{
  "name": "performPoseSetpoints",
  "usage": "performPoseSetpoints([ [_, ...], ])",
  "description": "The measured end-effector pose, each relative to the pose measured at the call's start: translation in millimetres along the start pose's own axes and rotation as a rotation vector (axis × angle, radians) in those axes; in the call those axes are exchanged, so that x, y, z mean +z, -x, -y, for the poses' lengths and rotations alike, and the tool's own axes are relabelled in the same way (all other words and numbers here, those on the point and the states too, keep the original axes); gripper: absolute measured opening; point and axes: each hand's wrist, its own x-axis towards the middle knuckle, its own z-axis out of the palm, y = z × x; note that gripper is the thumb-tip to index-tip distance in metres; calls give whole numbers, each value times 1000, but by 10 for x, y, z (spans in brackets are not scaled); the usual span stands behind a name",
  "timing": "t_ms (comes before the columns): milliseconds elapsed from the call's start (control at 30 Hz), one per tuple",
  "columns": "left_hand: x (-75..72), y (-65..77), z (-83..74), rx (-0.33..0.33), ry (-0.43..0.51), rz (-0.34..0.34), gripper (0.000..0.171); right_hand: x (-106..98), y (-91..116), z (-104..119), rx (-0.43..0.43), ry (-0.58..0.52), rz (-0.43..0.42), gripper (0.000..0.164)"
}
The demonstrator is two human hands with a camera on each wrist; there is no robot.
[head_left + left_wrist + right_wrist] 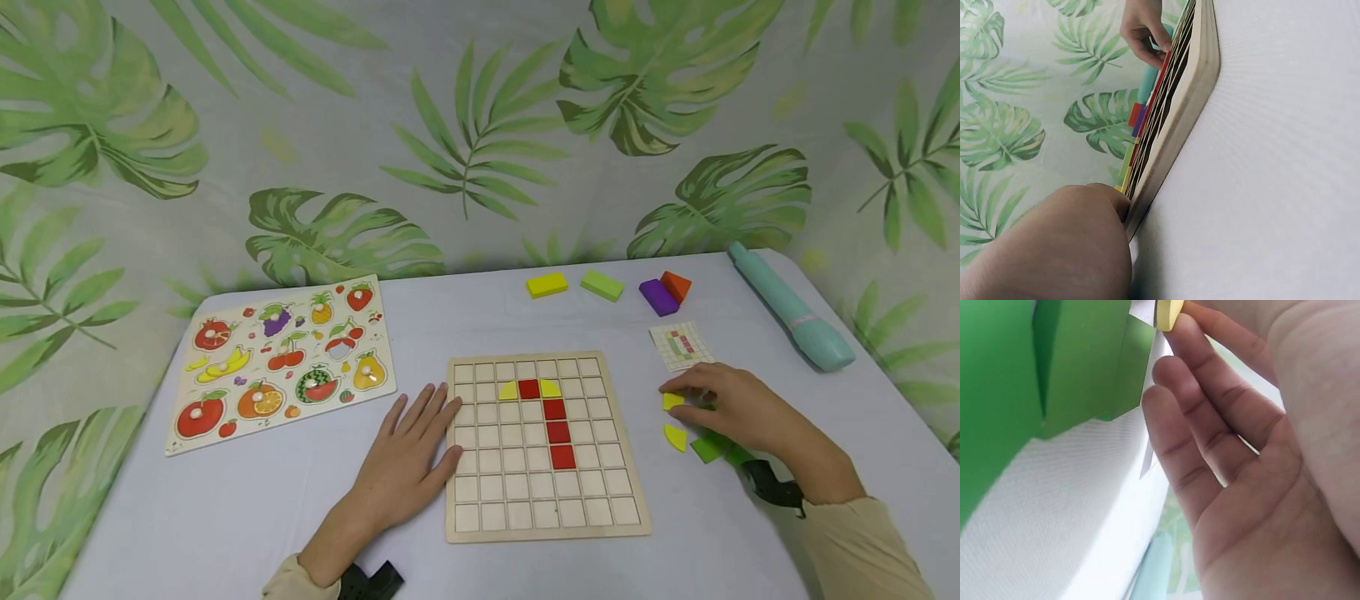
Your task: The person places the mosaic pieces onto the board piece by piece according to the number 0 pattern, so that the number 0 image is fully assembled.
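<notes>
A wooden grid board (551, 534) lies in the middle of the table in the head view. It holds several red squares (558, 432) and two yellow quarter-round pieces (551, 389). My left hand (408, 471) lies flat with its fingers spread, the fingertips and thumb touching the board's left edge. Right of the board, my right hand (738, 408) pinches a yellow piece (672, 402) between thumb and index finger; its full outline is partly hidden. A loose yellow quarter-round piece (676, 437) and green pieces (708, 448) lie just below that hand.
Beyond the right hand lies a small pattern card (681, 345). Farther back are a yellow block (547, 285), a light green block (602, 286), a purple block (659, 297) and an orange triangular block (677, 287). A teal bottle-shaped object (795, 312) is at right, a fruit puzzle board (300, 408) at left.
</notes>
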Motion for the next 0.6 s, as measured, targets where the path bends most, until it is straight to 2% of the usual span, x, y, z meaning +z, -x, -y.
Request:
performPoseSetpoints([
  [600,-7,-1,-5,-11,-4,20,63,76,-69,269,-80,-71,-36,25],
])
